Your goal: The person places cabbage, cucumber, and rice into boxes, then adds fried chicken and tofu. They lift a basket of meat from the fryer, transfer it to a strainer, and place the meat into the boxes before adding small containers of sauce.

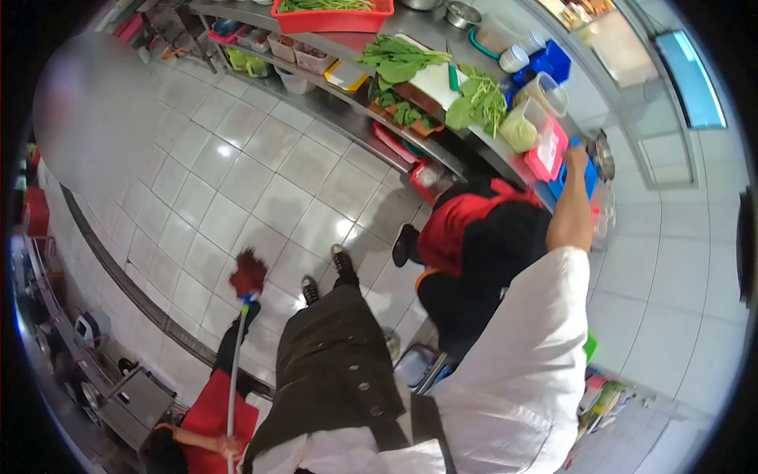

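Floor [304, 170]: pale, tiled, under a red mop head [249, 272]
Counter [417, 22]: leafy greens [399, 59], white board [433, 83], red tray [335, 21]

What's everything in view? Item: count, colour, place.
Counter: one, steel, top
Tub of greens: one, red, counter's left
Leafy greens: two piles, green, flanking board
Board: one, white, counter
Knife: one, green handle, on board
Bin: one, blue, counter's right
Clear tubs: at least two, by bin
Screen: one, lit blue, upper right
Mop: one, dark red head, floor
Co-worker with mop: one, red clothing, lower left
Second co-worker: one, red-and-black clothing, below counter
Top left: blurred
Shoes: two, dark, floor
Hands: right at counter's right end; left unseen
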`<action>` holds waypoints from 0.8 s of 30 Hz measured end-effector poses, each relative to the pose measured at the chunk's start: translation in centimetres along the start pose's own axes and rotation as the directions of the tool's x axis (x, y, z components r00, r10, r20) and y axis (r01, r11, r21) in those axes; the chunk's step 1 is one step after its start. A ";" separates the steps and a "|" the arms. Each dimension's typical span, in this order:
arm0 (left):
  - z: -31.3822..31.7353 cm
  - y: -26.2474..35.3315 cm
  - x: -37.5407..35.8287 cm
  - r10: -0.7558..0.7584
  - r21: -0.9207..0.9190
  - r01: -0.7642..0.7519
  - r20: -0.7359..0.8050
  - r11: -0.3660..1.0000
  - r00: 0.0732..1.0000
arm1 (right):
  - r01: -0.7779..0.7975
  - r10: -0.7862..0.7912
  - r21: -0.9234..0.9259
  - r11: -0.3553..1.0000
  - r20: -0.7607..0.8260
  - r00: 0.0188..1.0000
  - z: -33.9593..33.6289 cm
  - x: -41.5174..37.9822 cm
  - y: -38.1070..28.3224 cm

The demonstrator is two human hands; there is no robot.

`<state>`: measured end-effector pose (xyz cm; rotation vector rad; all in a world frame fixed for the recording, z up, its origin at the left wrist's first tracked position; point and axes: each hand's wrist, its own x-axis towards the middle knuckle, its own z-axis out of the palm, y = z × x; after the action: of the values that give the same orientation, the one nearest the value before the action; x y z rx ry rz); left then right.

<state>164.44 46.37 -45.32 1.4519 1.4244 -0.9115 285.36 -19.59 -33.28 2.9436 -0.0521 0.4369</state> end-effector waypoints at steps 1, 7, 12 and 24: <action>0.2 1.2 -1.7 -0.096 -0.050 0.095 -0.018 0.994 0.995 | -0.093 0.093 -0.017 0.996 0.030 0.995 1.3 -0.5 0.4; -0.2 9.7 -9.0 -0.230 -0.169 0.212 -0.098 0.963 0.968 | 0.071 -0.039 -0.099 0.993 0.294 0.955 9.4 0.9 2.4; 1.2 15.9 -6.0 -0.169 -0.208 0.144 -0.109 0.967 0.980 | 0.039 -0.049 0.036 0.999 0.364 0.930 10.5 1.5 0.0; 8.1 28.9 5.1 -0.030 -0.344 -0.001 -0.083 0.939 0.996 | -0.508 0.832 0.719 0.475 -0.177 0.526 -0.3 6.2 -4.3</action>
<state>194.13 41.87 -50.17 1.2291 1.5709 -0.5758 291.41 -15.39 -31.86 3.0658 -1.3706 1.6300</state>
